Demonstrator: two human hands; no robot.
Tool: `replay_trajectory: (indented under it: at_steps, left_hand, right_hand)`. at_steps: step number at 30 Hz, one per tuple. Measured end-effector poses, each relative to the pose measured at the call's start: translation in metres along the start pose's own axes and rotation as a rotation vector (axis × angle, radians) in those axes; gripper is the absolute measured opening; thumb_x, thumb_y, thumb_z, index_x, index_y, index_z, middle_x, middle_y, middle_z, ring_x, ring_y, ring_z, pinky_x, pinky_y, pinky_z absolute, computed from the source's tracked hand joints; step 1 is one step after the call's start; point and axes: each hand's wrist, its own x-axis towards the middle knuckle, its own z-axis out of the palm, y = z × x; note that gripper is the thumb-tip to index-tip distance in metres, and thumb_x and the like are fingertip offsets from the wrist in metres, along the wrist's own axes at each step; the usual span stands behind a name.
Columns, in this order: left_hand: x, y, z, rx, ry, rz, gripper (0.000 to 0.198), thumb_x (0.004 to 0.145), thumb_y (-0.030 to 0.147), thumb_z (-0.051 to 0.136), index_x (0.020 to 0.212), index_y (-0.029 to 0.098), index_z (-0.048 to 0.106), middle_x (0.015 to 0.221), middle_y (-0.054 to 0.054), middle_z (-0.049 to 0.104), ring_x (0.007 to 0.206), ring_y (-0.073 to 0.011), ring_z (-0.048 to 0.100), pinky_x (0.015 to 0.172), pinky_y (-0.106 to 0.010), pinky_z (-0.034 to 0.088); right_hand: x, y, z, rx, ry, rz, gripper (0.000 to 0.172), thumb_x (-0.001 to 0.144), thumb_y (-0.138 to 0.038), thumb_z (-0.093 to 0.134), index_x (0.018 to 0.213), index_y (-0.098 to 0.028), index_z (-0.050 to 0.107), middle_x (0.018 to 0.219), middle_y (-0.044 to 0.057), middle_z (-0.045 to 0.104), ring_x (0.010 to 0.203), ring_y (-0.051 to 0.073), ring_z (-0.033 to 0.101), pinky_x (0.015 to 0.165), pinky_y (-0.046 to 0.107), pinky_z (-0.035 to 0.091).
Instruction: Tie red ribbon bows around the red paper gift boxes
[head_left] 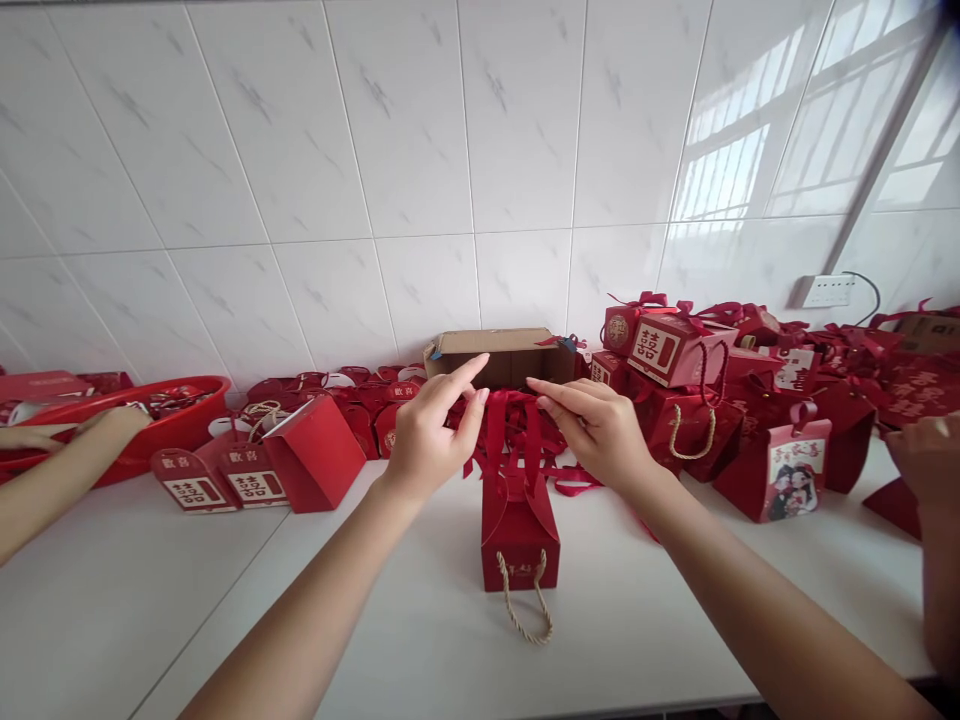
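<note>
A small red gift box point(520, 540) with a twisted cord handle point(529, 635) stands on the table in front of me. A dark red ribbon point(495, 430) rises from its top toward both hands. My left hand point(431, 430) is at the ribbon's upper left, thumb against it and index finger stretched out; its other fingers are partly hidden. On the right side, my right hand point(600, 425) pinches the ribbon between thumb and fingers.
Behind the box, an open cardboard carton point(491, 342) stands against the tiled wall. Finished-looking red boxes point(686, 345) pile up at right. Several more red boxes point(319, 455) and a red basin point(214, 400) are at left. Other people's hands point(112, 430) reach in from both sides.
</note>
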Motion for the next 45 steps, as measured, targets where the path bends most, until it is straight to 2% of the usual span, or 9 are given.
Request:
replay_trajectory:
  at_steps: [5, 10, 15, 20, 25, 30, 35, 39, 45]
  left_hand:
    - [-0.020, -0.030, -0.032, 0.232, -0.041, 0.052, 0.031, 0.082, 0.031, 0.062, 0.112, 0.026, 0.068, 0.064, 0.002, 0.054, 0.062, -0.0140, 0.053, 0.070, -0.024, 0.045]
    - [-0.077, -0.087, -0.076, 0.352, -0.290, -0.171, 0.028, 0.083, 0.036, 0.057, 0.107, 0.026, 0.067, 0.064, 0.002, 0.050, 0.057, -0.0136, 0.051, 0.064, -0.022, 0.044]
    - [-0.114, -0.118, -0.080, 0.322, -0.544, -0.361, 0.025, 0.082, 0.035, 0.056, 0.101, 0.026, 0.068, 0.071, 0.000, 0.057, 0.060, -0.0165, 0.056, 0.063, -0.026, 0.047]
    - [-0.098, -0.086, -0.038, 0.134, -0.438, -0.332, 0.014, 0.081, 0.034, 0.057, 0.085, 0.024, 0.065, 0.094, -0.006, 0.064, 0.094, -0.0241, 0.061, 0.087, -0.035, 0.047]
    - [-0.083, -0.046, 0.009, -0.218, -0.454, -0.568, 0.018, 0.078, 0.032, 0.062, 0.093, 0.023, 0.059, 0.107, -0.006, 0.062, 0.107, -0.0236, 0.058, 0.096, -0.039, 0.045]
    - [-0.085, -0.039, 0.025, -0.276, -0.538, -0.569, 0.028, 0.073, 0.026, 0.066, 0.099, 0.024, 0.054, 0.115, -0.006, 0.055, 0.116, -0.0229, 0.050, 0.094, -0.035, 0.045]
    - [-0.089, -0.048, 0.022, -0.234, -0.537, -0.666, 0.037, 0.068, 0.034, 0.072, 0.095, 0.023, 0.048, 0.099, -0.003, 0.051, 0.091, -0.0185, 0.051, 0.076, -0.029, 0.043]
    - [-0.084, -0.047, 0.020, -0.328, -0.680, -0.807, 0.036, 0.070, 0.045, 0.070, 0.074, 0.021, 0.045, 0.073, 0.004, 0.044, 0.066, -0.0128, 0.043, 0.064, -0.026, 0.036]
    - [-0.075, -0.035, 0.014, -0.344, -0.768, -0.873, 0.047, 0.067, 0.054, 0.069, 0.056, 0.020, 0.039, 0.056, 0.007, 0.034, 0.055, -0.0111, 0.033, 0.055, -0.024, 0.026]
  right_hand:
    - [-0.047, 0.017, -0.025, 0.023, -0.060, 0.392, 0.032, 0.091, -0.039, 0.049, 0.101, -0.019, 0.071, 0.083, 0.006, 0.073, 0.070, 0.020, 0.065, 0.064, 0.030, 0.049]
    - [-0.128, 0.063, -0.048, -0.159, -0.282, 0.724, 0.035, 0.087, -0.047, 0.046, 0.088, -0.022, 0.071, 0.077, 0.006, 0.073, 0.067, 0.024, 0.065, 0.058, 0.033, 0.048]
    - [-0.161, 0.078, -0.046, -0.252, -0.486, 0.748, 0.036, 0.088, -0.043, 0.040, 0.081, -0.024, 0.069, 0.072, 0.006, 0.070, 0.067, 0.027, 0.065, 0.061, 0.036, 0.049]
    - [-0.124, 0.053, -0.024, -0.193, -0.265, 0.639, 0.038, 0.089, -0.046, 0.046, 0.113, -0.022, 0.062, 0.118, 0.012, 0.063, 0.105, 0.029, 0.062, 0.087, 0.042, 0.050]
    - [-0.085, 0.011, 0.003, 0.112, -0.440, 0.445, 0.044, 0.086, -0.049, 0.054, 0.124, -0.026, 0.058, 0.130, 0.010, 0.057, 0.118, 0.028, 0.055, 0.096, 0.043, 0.048]
    - [-0.085, -0.001, 0.020, 0.207, -0.600, 0.509, 0.052, 0.093, -0.048, 0.042, 0.139, -0.025, 0.045, 0.147, 0.010, 0.042, 0.134, 0.028, 0.041, 0.106, 0.045, 0.040]
    - [-0.096, 0.012, 0.025, 0.251, -0.471, 0.816, 0.044, 0.089, -0.050, 0.045, 0.122, -0.022, 0.053, 0.118, 0.010, 0.062, 0.088, 0.022, 0.066, 0.073, 0.036, 0.053]
    - [-0.091, 0.013, 0.020, 0.334, -0.574, 0.948, 0.040, 0.084, -0.058, 0.050, 0.072, -0.020, 0.051, 0.069, 0.001, 0.059, 0.060, 0.013, 0.053, 0.054, 0.025, 0.040]
    - [-0.088, 0.021, 0.017, 0.473, -0.590, 0.925, 0.041, 0.081, -0.056, 0.056, 0.065, -0.017, 0.051, 0.062, -0.001, 0.055, 0.054, 0.009, 0.041, 0.049, 0.022, 0.028]
